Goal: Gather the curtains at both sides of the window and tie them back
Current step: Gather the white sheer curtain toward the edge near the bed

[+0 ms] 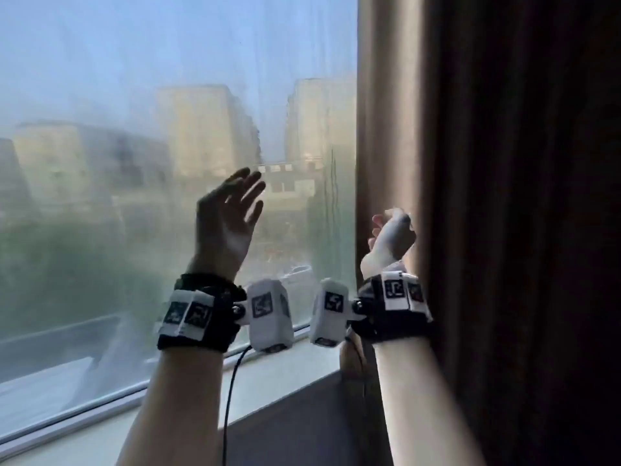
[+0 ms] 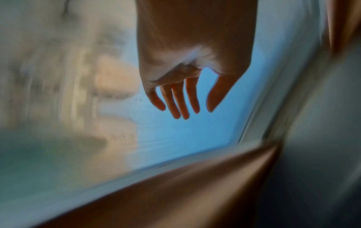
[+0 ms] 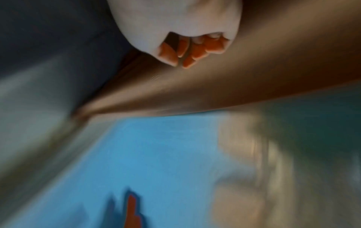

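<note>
The brown curtain hangs at the right side of the window. Its inner edge is gripped by the right hand, fingers curled around the fabric. The left hand is raised before the glass, fingers spread, nothing held.

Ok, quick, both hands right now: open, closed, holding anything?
Left hand: open, fingers spread before the window, holding nothing.
Right hand: fingers curled at the brown curtain edge; grip on the fabric cannot be told.

Head cam behind raised hands, wrist cams close, all facing window
</note>
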Available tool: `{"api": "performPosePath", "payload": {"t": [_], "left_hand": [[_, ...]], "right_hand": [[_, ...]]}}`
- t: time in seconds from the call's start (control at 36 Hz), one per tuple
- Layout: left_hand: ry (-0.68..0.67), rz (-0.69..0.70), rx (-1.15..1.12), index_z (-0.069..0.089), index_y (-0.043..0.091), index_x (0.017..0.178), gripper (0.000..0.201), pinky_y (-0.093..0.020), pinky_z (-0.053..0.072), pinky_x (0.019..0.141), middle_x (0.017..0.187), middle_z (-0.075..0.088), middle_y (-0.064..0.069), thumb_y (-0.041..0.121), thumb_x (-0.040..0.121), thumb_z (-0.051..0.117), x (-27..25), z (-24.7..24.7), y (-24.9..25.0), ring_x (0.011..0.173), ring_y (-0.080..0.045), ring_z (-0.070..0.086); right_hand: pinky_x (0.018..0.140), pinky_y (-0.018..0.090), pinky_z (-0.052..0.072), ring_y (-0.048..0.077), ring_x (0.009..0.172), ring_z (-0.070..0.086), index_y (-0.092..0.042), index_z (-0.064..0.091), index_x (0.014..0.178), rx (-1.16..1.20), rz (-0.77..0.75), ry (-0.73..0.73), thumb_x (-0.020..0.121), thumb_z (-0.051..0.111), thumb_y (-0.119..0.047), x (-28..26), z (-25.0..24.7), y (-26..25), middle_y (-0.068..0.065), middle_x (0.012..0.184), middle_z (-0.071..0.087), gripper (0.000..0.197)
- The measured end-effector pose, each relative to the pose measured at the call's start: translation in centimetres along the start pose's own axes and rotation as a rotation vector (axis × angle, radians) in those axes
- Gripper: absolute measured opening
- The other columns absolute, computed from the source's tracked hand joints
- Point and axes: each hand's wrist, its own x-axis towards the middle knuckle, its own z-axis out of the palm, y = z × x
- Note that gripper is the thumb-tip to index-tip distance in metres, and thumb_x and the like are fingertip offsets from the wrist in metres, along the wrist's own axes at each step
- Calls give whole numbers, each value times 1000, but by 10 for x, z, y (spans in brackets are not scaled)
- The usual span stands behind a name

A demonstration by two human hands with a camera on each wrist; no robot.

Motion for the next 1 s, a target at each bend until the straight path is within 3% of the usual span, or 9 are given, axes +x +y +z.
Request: {"api": "performPosePath", "payload": {"t": [0.08, 0.17, 0.36, 0.5, 0.58, 0.72, 0.89, 0.94, 1.0], "left_hand": [[-92, 7, 435, 61, 16, 119, 35, -32, 39, 99, 120, 65, -1, 9, 85, 59, 32, -1, -53, 117, -15, 58], [-163, -41, 675, 48, 13, 135, 54, -33, 41, 96, 134, 53, -9, 10, 85, 68, 72, -14, -126, 123, -23, 51], [-195, -151, 885, 27, 22, 147, 99, -45, 33, 112, 151, 30, -10, 45, 68, 82, 154, 3, -264, 138, -26, 33], [-348, -138, 669, 59, 8, 123, 45, -22, 53, 76, 112, 68, -9, 22, 83, 73, 201, 48, -328, 93, -13, 66], [-395, -128, 597, 58, 5, 123, 44, -11, 52, 63, 106, 69, -8, 21, 84, 72, 237, 81, -374, 82, -2, 67], [-433, -139, 516, 63, 6, 115, 44, -20, 57, 70, 103, 71, -10, 27, 79, 75, 278, 123, -435, 89, -15, 69], [-432, -171, 497, 64, 14, 91, 49, -17, 52, 61, 85, 69, 2, 55, 68, 78, 323, 191, -518, 72, -9, 67], [-481, -184, 477, 67, 16, 83, 30, -13, 52, 57, 81, 69, 5, 45, 77, 74, 332, 222, -543, 68, -4, 67], [-489, -171, 454, 67, 18, 91, 22, -8, 49, 56, 82, 67, 11, 37, 82, 73, 341, 253, -569, 70, 5, 65]], "right_hand": [[73, 28, 35, 24, 95, 56, -14, 55, 113, -477, -483, 144, 75, 59, -26, 24, -15, 12, 3, 103, 62, 40], [96, 45, 35, 26, 122, 40, -22, 43, 129, -859, -755, 195, 67, 66, -29, 54, -32, 38, 5, 135, 44, 67], [101, 54, 30, 35, 137, 25, -23, 28, 146, -1212, -705, 301, 59, 72, -55, 160, -69, 49, 14, 153, 20, 103], [106, 59, 23, 34, 144, 10, -36, 6, 147, -1104, -779, 288, 59, 75, -59, 235, -84, 41, 15, 158, -2, 115], [109, 58, 17, 31, 147, 2, -40, -8, 148, -1039, -834, 362, 60, 75, -64, 287, -97, 31, 15, 158, -8, 123], [110, 58, 15, 30, 147, 3, -32, 5, 150, -1051, -768, 412, 63, 70, -69, 359, -117, 13, 15, 159, -6, 115], [112, 59, 11, 32, 147, 0, -11, 39, 142, -1174, -707, 402, 85, 58, -58, 442, -143, -24, 19, 159, -7, 77], [112, 61, 16, 31, 147, 2, -11, 46, 138, -1170, -716, 420, 90, 53, -53, 469, -153, -40, 17, 160, -2, 64], [112, 58, 20, 30, 147, 7, -12, 51, 134, -1193, -744, 457, 93, 50, -49, 496, -167, -55, 15, 160, 5, 55]]}}
